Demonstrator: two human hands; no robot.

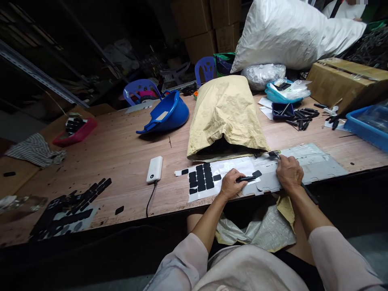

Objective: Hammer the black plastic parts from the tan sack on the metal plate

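Note:
My left hand [232,184] rests at the near edge of the table, fingers closed on a slim black pen-like piece [247,178] that points right. Just beyond its tip lies a black rounded patch [257,173]. In my right hand [289,171] is a hammer [275,154], its small head past the fingers and its dark handle running back beside the forearm. Both hands are over a strip of grey board [321,161]. To the left of my left hand, a white sheet [216,194] carries rows of black rounded patches [200,178].
A yellowish paper sack [227,109] lies open toward me beyond the sheet. Left of it are a blue basin [172,115] and a white power bank [154,169] with a cable. Several black pieces [303,115], a carton [348,83] and a blue tray [368,125] are at right.

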